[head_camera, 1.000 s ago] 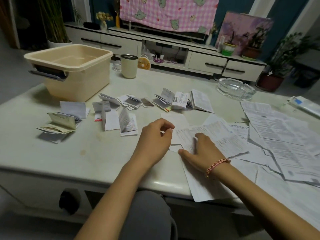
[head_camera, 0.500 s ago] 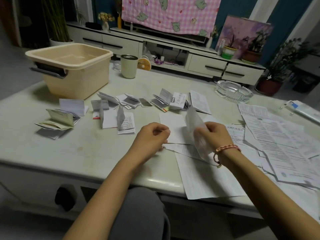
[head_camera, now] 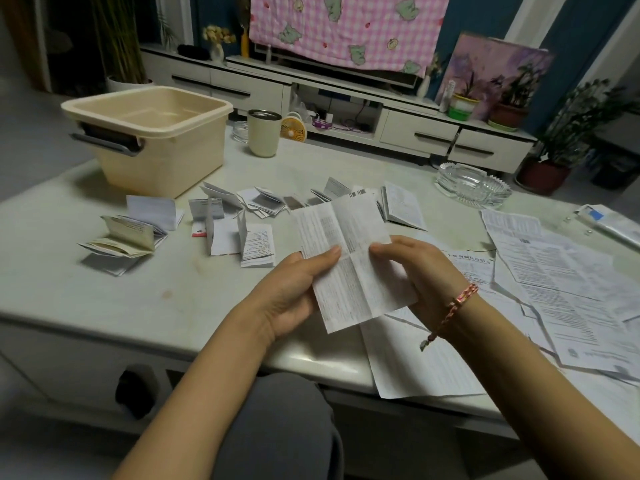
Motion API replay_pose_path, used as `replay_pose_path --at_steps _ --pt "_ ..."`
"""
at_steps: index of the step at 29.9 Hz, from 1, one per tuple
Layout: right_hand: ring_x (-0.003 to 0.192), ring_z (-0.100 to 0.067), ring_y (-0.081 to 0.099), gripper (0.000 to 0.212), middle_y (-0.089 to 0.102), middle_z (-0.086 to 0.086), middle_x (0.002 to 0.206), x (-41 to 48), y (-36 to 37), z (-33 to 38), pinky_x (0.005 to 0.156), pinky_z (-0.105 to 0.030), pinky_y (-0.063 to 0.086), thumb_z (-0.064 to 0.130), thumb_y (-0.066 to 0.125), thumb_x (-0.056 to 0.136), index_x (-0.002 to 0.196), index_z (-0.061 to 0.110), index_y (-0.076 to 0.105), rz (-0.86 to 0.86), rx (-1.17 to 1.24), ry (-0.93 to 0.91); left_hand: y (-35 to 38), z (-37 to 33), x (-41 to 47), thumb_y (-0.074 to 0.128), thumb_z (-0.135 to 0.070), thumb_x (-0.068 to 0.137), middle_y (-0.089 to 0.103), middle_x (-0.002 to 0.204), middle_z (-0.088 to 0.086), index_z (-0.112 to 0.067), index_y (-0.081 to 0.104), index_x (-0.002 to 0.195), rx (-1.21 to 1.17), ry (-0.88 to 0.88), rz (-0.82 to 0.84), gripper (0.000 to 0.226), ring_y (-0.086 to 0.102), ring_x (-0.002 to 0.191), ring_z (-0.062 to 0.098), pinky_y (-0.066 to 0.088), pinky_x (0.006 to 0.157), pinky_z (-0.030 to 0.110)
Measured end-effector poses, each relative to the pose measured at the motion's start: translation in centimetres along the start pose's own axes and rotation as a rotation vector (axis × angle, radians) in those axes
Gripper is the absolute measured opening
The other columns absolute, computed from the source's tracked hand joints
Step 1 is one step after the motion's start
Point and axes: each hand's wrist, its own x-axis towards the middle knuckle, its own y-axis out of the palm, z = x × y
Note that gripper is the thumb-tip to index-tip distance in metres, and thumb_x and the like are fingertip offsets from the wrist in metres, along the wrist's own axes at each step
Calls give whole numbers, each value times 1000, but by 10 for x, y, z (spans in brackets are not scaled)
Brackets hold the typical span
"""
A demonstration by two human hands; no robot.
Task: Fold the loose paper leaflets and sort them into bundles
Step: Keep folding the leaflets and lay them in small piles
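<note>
A creased leaflet (head_camera: 349, 258) is held above the table's (head_camera: 104, 289) near edge, lifted clear of it. It is pinched at its left edge by the left hand (head_camera: 294, 289), thumb on top, and gripped at its right edge by the right hand (head_camera: 415, 271). Folded leaflets (head_camera: 242, 220) are laid left of centre; unfolded sheets (head_camera: 554, 282) are spread at right. A beige tub (head_camera: 152, 133) is set at far left.

My right hand (head_camera: 420, 271) off the flat sheets, one leaflet (head_camera: 349, 258) lifted clear of the table, opened out, my left hand (head_camera: 294, 289) now pinching its other edge, both thumbs on top
</note>
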Motion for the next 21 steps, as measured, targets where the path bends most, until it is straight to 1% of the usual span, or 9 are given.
replay_pose_path --at_steps 2,4,6,7,10,12,13,16,21 --pt "79 -21 60 13 65 -4 78 3 -1 -2 73 -33 47 5 63 84 73 13 64 -53 -71 -78 0 -1 1 50 -6 92 67 108 11 -7 60 111 7 17 -31 22 65 95 20 54 83 33" --pt "75 -15 59 15 65 0 77 4 -1 -5 69 -26 47 4 64 82 73 15 64 -102 -166 -170 -1 -1 1 49 -5 93 68 106 10 -8 61 108 20 23 -45 19 65 94 20 52 84 34" --pt "72 -7 58 13 64 3 79 4 -3 -7 59 -14 45 3 67 80 79 16 64 -153 -225 -228 0 -1 1 48 -4 93 68 105 10 -8 61 106 19 24 -47 19 64 94 20 51 85 34" --pt "74 -5 57 14 63 3 84 5 -4 -9 58 -13 45 5 69 79 86 16 64 -166 -253 -232 0 -1 1 47 -4 93 68 105 10 -7 61 107 19 25 -43 20 65 95 20 51 85 34" --pt "96 -17 60 36 63 -6 105 10 -10 -12 73 -30 50 14 73 76 110 15 60 -109 -258 -108 -1 0 0 48 -4 93 67 110 11 -7 60 110 38 17 -21 22 64 100 22 50 88 35" --pt "100 -25 63 34 65 -13 108 10 -11 -10 86 -43 52 12 72 77 109 10 61 -6 -171 8 -2 0 0 48 -5 93 68 109 10 -8 61 109 59 9 -16 21 64 99 21 51 86 34" --pt "96 -26 65 27 67 -14 105 9 -11 -9 86 -43 53 10 70 78 104 6 63 49 -123 38 -1 0 0 48 -5 93 68 106 9 -9 61 108 72 5 -13 20 65 97 21 52 85 33" --pt "84 -25 67 12 68 -11 92 7 -10 -11 78 -37 56 5 67 80 91 3 63 122 -103 28 -2 0 -1 48 -6 94 70 100 5 -12 61 101 114 3 -12 16 66 90 17 54 79 29" --pt "75 -23 65 12 66 -14 91 11 -15 -13 59 -28 56 2 62 84 96 1 62 80 -106 61 -4 0 -1 49 0 92 69 97 6 -9 61 100 146 7 -12 17 66 86 16 58 69 24"
